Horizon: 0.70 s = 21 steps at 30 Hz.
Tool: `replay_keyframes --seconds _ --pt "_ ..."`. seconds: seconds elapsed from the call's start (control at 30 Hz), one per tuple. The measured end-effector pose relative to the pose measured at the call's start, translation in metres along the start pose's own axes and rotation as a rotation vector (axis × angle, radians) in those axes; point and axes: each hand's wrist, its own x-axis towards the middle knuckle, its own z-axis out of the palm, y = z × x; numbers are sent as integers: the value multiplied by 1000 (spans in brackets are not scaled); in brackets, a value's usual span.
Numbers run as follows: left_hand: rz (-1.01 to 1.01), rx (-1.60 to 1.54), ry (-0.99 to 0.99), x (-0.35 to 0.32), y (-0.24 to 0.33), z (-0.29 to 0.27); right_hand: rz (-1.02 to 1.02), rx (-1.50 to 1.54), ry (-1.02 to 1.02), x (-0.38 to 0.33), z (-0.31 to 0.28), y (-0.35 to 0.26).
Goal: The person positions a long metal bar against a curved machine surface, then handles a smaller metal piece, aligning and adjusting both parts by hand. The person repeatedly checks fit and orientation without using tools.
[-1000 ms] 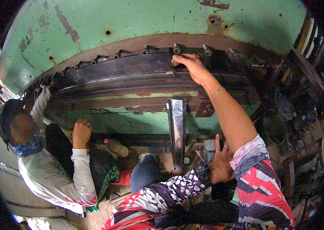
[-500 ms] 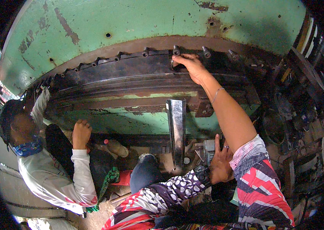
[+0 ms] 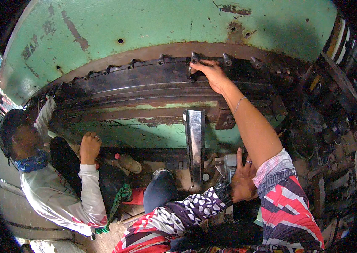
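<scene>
"Green-painted, chipped metal makes the broad panel [image 3: 157, 21] across the top. What comes below it, from the left?"

"A co-worker in a white long-sleeved top [image 3: 60, 196] is at the far left, one arm stretched toward the machine. Along the panel's lower side runs a long, dark steel bar [image 3: 123, 79], under a row of dark metal bolts [image 3: 160, 59]. Lower down there's a pale bottle with a red cap [image 3: 130, 163], then a shiny, narrow, folded steel channel [image 3: 195, 141], then a small grey box [image 3: 230, 161]. Dark, jumbled clutter [image 3: 334, 143] fills the right side."

"And each grip?"

"The right hand [image 3: 213, 74] is up at the bar, thumb and fingers bent at a seam in it, just below a bolt; whether they're clamped on it, I can't tell. Lower and further right, the left hand [image 3: 243, 182] has its fingers extended, just beside the grey box."

"Anything different from a second ago?"

"Panel, bolts and bar sit slightly lower. The steel channel and both hands are practically where they were."
</scene>
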Motion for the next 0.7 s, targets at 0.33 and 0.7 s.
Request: replay_keyframes --seconds 0.33,0.7 --pt "143 -675 628 4 -10 43 16 21 -18 -1 -6 -3" --pt "-183 -805 468 6 16 35 87 -39 83 7 -14 13"
